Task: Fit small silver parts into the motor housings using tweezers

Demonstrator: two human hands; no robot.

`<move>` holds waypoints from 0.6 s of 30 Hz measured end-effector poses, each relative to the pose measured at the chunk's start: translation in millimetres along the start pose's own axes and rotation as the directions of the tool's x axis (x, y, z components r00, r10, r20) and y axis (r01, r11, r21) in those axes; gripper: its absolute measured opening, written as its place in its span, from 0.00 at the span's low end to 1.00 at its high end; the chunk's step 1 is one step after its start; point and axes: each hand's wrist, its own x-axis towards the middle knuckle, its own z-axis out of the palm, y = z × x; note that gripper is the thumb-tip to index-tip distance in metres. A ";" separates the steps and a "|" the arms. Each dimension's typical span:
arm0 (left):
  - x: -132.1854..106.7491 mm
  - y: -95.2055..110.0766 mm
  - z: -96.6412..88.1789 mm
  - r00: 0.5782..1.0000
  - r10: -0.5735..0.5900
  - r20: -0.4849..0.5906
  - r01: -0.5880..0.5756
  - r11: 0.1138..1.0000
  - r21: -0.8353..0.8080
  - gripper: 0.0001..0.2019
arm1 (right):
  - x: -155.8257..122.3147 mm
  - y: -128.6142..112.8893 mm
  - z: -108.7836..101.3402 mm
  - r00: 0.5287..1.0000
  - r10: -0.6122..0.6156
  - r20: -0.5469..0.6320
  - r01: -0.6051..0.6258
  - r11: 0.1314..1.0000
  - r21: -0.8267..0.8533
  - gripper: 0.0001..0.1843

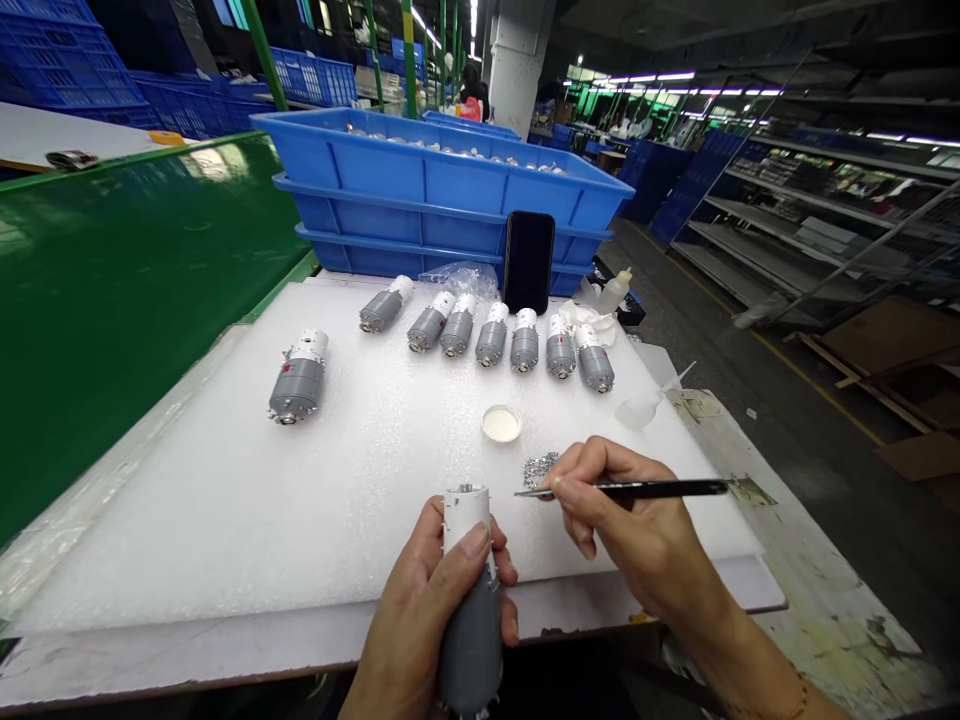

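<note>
My left hand [442,590] is wrapped round a grey and white cylindrical model [471,630], its white end up and tilted away from me. Small knobs stick out from its sides, and metal bits show in the top opening. My right hand [622,510] pinches slim black tweezers [667,489] with a silver tip pointing left, a little apart from the model's white end. Just behind the tip lies a heap of small silver parts [538,468], partly covered by my fingers. A shallow round white dish [501,424] sits beyond it on the white foam sheet [225,500].
Several similar models [491,335] form a row at the back; another model [298,378] stands at the left. Behind them are stacked blue crates [442,190] with a phone [529,262] leaning on them. Squeeze bottles [615,290] and crumpled white material [592,322] lie at the right.
</note>
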 end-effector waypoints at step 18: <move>1.9 -3.2 -9.6 1.000 0.026 0.016 -0.028 0.995 0.101 0.19 | 74.2 10.0 0.5 0.987 -0.077 0.138 0.145 0.788 -0.599 0.11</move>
